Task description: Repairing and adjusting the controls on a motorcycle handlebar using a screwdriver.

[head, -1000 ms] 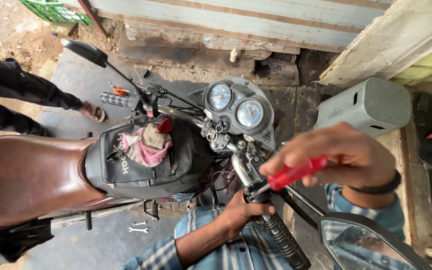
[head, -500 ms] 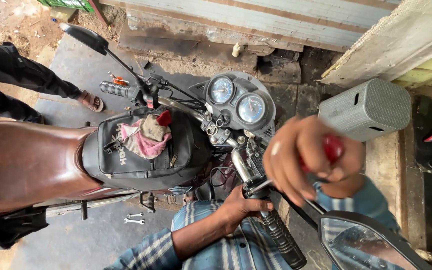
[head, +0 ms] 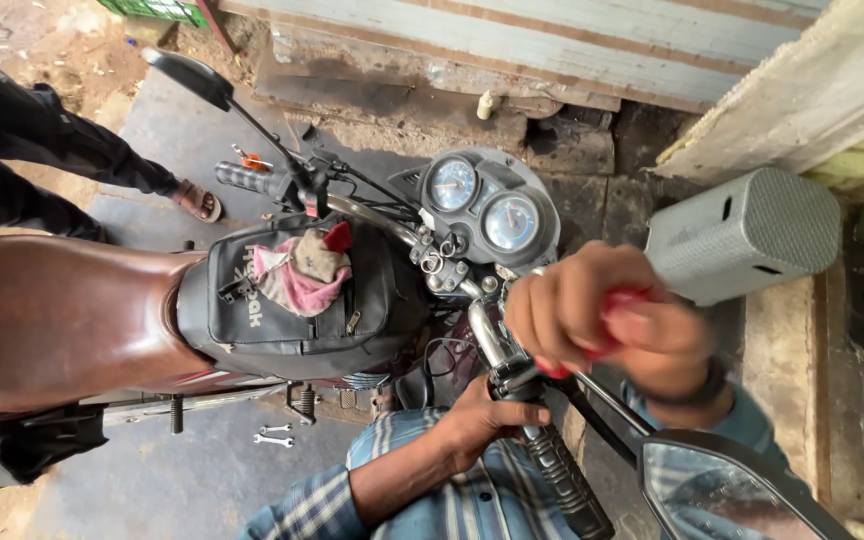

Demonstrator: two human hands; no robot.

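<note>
I look down on a motorcycle whose twin round gauges (head: 482, 205) sit above the handlebar. My left hand (head: 487, 418) is wrapped around the right end of the handlebar, just above the black rubber grip (head: 564, 482). My right hand (head: 612, 325) is closed in a fist around a red-handled screwdriver (head: 620, 300), right above the bar's switch clamp. Only bits of the red handle show between my fingers; the tip is hidden. A dark band circles my right wrist.
A black tank bag (head: 252, 320) carries a pink rag (head: 302, 272) ahead of the brown seat (head: 52, 320). Small wrenches (head: 274, 436) lie on the floor below. Another person's sandalled foot (head: 197, 202) is at the upper left. A grey perforated box (head: 742, 235) and a mirror (head: 732, 495) are at the right.
My right hand has turned and closed over the screwdriver, so the red handle that lay out sideways is now mostly hidden in the fist. My left hand stays on the handlebar.
</note>
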